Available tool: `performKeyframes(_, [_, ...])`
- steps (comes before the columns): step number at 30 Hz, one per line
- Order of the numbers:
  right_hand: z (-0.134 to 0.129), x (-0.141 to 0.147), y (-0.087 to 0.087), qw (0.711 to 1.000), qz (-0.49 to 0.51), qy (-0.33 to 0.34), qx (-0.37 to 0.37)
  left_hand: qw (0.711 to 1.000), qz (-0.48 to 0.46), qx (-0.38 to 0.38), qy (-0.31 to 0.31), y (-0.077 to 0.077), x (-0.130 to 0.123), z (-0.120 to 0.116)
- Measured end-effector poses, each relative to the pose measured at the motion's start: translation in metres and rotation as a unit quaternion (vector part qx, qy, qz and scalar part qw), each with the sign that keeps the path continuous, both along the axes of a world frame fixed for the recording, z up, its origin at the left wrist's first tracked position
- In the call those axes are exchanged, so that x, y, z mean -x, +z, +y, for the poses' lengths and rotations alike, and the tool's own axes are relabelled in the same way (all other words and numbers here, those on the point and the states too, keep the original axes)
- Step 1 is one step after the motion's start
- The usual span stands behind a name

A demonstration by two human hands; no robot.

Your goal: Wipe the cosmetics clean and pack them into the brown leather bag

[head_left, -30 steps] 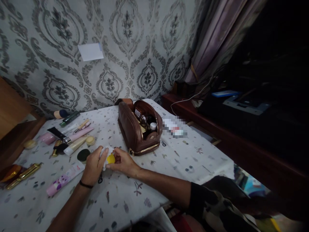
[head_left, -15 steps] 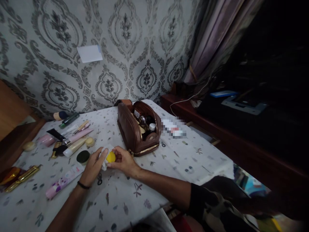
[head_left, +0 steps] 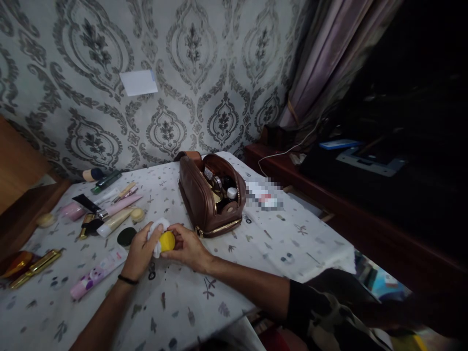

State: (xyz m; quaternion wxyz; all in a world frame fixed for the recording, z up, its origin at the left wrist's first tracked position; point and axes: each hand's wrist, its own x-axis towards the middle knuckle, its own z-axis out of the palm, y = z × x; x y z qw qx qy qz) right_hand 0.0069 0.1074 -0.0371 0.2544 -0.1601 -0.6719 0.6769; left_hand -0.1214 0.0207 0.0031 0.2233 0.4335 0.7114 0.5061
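Observation:
My left hand (head_left: 142, 247) is closed on a crumpled white cloth or wipe (head_left: 160, 226), pressing it against a small round yellow container (head_left: 167, 241). The fingers of my right hand (head_left: 189, 247) grip that yellow container from its right side. Both hands are held close together over the table, in front of a brown cosmetic bag (head_left: 197, 200). The bag stands unzipped at the top, with several small items inside, among them a white-capped one (head_left: 231, 193). Beside my left wrist lie a dark round lid or jar (head_left: 126, 237) and a pink-and-white tube (head_left: 97, 277).
Several tubes and bottles lie at the left, including a cream tube (head_left: 114, 223), a black tube (head_left: 86, 203) and a green bottle (head_left: 106, 181). A gold tube (head_left: 36, 268) is near the left edge. A patterned cloth (head_left: 263, 253) covers the table; a dark red desk (head_left: 329, 209) adjoins its right side.
The yellow container has turned slightly, showing more of its side, and the white cloth has shifted around it. Both hands keep their hold. The view has moved a little.

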Motion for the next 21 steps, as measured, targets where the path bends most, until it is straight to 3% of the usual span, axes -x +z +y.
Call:
performKeyframes(7, [0.001, -0.004, 0.010, 0.990, -0.076, -0.044, -0.106, 0.999, 0.046, -0.019, 0.023, -0.004, 0.004, -0.002])
performKeyframes(13, [0.002, -0.002, 0.005, 0.999, -0.029, -0.019, -0.024, 0.999, 0.046, 0.002, -0.021, 0.005, 0.000, -0.002])
performKeyframes(17, [0.000, -0.001, 0.002, 0.997, 0.020, -0.032, -0.062, 0.997, 0.018, 0.015, -0.080, 0.009, 0.001, -0.002])
performKeyframes(21, [-0.001, -0.002, 0.005, 0.998, 0.007, -0.026, -0.063, 0.997, 0.003, 0.016, -0.071, 0.010, 0.002, -0.002])
